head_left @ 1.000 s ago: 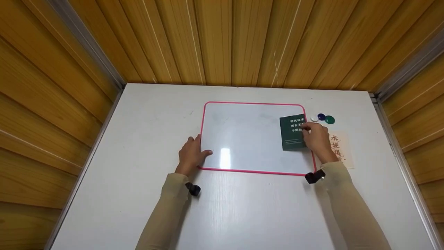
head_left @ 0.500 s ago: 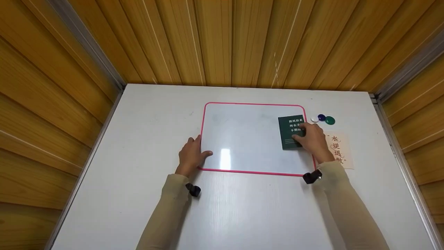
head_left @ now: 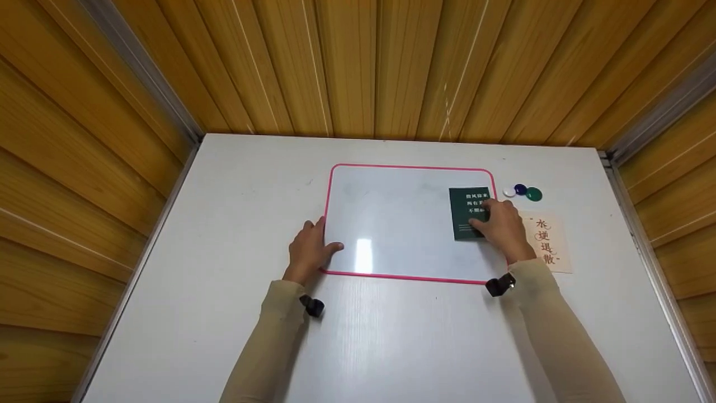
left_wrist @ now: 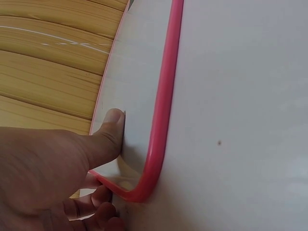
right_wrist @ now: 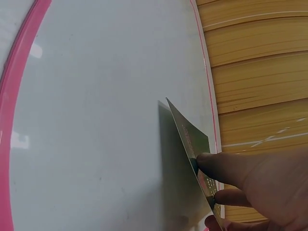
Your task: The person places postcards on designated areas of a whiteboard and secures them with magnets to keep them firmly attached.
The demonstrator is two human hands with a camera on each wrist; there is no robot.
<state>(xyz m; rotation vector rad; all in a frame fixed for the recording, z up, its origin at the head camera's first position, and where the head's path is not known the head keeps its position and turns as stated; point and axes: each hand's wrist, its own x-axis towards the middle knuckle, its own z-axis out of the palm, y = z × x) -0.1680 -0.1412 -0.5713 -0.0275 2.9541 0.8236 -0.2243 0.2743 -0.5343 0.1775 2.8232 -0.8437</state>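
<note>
A whiteboard (head_left: 391,221) with a pink frame lies flat on the table. My left hand (head_left: 307,249) grips its left side, thumb (left_wrist: 113,127) on the white face and fingers (left_wrist: 98,197) at the outer side of the frame near the corner. Over the board's right part is a dark green card (head_left: 463,215) with white printed characters. My right hand (head_left: 506,226) holds this card by its right part, thumb and a finger on the printed face. In the right wrist view the card stands tilted off the board and throws a shadow on it.
Right of the board lies a cream card (head_left: 545,240) with brown brush characters. Behind it, three small round discs sit together: white (head_left: 509,191), dark blue (head_left: 520,189) and green (head_left: 534,194). Wood-panelled walls (head_left: 391,67) enclose the white table's back and sides.
The green card has shifted slightly left and turned straighter. My right thumb has moved further onto its face, and more of the cream card shows. The left hand has stayed put.
</note>
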